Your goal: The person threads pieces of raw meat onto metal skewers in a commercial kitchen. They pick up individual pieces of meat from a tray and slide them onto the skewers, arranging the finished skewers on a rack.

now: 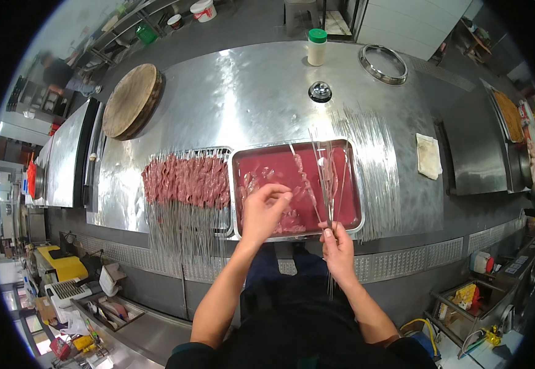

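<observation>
My right hand (337, 249) grips a bundle of thin metal skewers (330, 203) by their lower ends, at the near rim of a steel tray. One of them, a meat-threaded skewer (305, 177), slants away to the left over the tray. My left hand (265, 210) hovers over the left half of the tray, fingers curled, thumb a little apart from them; nothing shows between them. Red liquid fills the steel tray (358, 203), with raw meat pieces (290, 223) lying in it. Left of it, a row of raw meat skewers (186, 180) rests across a second tray (226, 229).
Loose bare skewers (378, 175) spread right of the tray, with a folded cloth (429, 156) beyond. Farther back are a call bell (320, 92), a green-lidded shaker (317, 47), a metal ring (382, 64) and a round wooden chopping block (131, 99). A person (62, 74) is at far left.
</observation>
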The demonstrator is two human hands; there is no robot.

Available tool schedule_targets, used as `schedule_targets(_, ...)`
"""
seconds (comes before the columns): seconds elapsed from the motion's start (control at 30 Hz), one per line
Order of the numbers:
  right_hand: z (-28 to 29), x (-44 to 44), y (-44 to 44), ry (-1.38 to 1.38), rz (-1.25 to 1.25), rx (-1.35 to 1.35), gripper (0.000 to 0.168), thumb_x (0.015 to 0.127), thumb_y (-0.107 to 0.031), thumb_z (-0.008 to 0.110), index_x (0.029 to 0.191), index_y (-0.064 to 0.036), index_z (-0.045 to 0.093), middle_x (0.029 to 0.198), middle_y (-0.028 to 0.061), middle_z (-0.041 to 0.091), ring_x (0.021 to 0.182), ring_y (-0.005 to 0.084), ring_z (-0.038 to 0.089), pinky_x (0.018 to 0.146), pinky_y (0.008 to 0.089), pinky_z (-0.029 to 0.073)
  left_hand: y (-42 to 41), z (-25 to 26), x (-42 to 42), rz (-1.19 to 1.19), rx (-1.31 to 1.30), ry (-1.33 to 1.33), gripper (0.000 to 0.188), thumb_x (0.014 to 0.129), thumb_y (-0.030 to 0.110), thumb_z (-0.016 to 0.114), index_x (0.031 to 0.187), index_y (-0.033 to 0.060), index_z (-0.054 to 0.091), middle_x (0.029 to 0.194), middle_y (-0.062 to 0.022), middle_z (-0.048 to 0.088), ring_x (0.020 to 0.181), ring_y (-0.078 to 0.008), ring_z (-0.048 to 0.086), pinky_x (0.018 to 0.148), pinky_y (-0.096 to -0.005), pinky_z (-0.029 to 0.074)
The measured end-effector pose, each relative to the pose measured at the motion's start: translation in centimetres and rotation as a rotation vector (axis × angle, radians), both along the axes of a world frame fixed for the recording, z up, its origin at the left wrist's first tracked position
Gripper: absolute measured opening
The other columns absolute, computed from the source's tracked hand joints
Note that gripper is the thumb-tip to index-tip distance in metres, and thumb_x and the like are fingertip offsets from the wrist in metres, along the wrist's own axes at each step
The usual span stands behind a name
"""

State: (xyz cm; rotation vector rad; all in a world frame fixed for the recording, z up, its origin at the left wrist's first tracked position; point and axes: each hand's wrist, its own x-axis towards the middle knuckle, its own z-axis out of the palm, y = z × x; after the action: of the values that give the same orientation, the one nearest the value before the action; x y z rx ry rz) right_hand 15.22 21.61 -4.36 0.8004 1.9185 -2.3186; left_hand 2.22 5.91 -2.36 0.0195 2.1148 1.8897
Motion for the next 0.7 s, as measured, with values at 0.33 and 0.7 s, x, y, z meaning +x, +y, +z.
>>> schedule_targets(0.33, 0.8, 0.5, -0.8, -0.092, 0.039, -0.211, 0.016, 0.098, -0.017, 0.052, 0.098, -0.003, 0.061, 0.071, -0.0054, 0.045, 0.05, -0.0001, 0.034, 0.042, 0.0174, 0.025, 2.7, 0.7, 0.3, -0.216, 0.055, -0.134, 0.012, 0.088, 0.011, 0.066, 0.086, -0.0004, 0.063, 0.067, 0.0006, 0.061, 0.054, -0.0017, 0.05, 0.047, -0.0189, 0.039)
schedule_targets(0.7, -0.2, -0.1, -0.1, -0.095, -0.044, -0.511, 0.013, 0.099, -0.018, 0.051, 0.089, -0.009, 0.049, 0.076, -0.0004, 0.048, 0.049, 0.0028, 0.034, 0.041, 0.0177, 0.024, 0.6, 1.1, -1.3, -0.29, -0.075, -0.145, 0.017, 0.086, 0.014, 0.069, 0.078, 0.001, 0.062, 0.063, -0.0005, 0.062, 0.056, -0.0045, 0.056, 0.049, -0.0214, 0.043)
